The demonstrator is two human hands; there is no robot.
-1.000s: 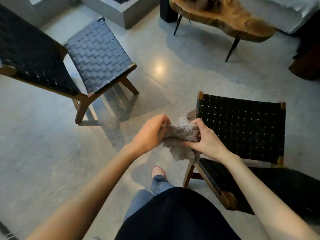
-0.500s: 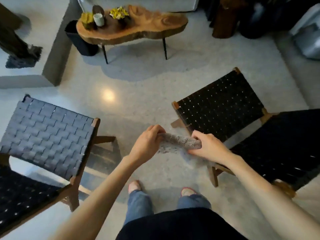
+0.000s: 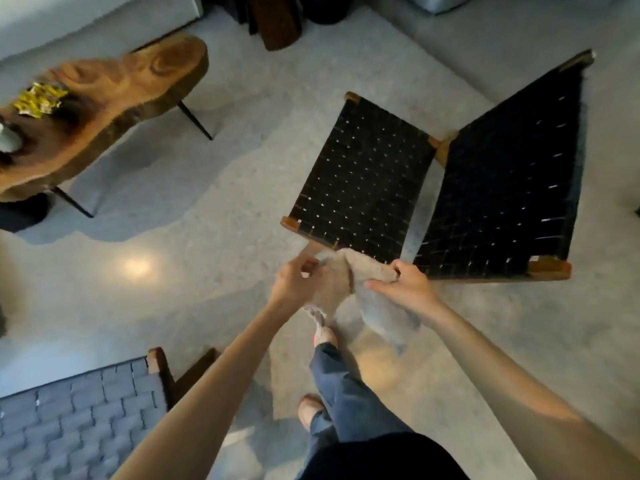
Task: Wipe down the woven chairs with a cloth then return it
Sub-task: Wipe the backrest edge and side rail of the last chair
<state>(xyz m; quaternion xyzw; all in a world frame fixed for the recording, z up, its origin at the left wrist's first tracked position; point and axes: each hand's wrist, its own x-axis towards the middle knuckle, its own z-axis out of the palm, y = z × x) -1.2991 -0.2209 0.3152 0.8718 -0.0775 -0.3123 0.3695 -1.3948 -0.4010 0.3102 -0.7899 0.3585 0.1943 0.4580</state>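
Both your hands are pinching the grey cloth (image 3: pixel 341 278), left hand (image 3: pixel 294 282) and right hand (image 3: pixel 410 287) at opposite edges, hanging just before the black woven chair (image 3: pixel 363 178); grey woven chair (image 3: pixel 79 410) and slab table (image 3: pixel 114 88) are standing leftward.

Crops the grey woven chair (image 3: pixel 79 420) at lower left (seat corner only), cuts the wooden table (image 3: pixel 114 95) at left edge, blurs the cloth (image 3: pixel 334 285).

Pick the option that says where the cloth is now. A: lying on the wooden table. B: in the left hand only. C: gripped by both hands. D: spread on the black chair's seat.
C: the left hand and the right hand each grip the grey cloth between them.
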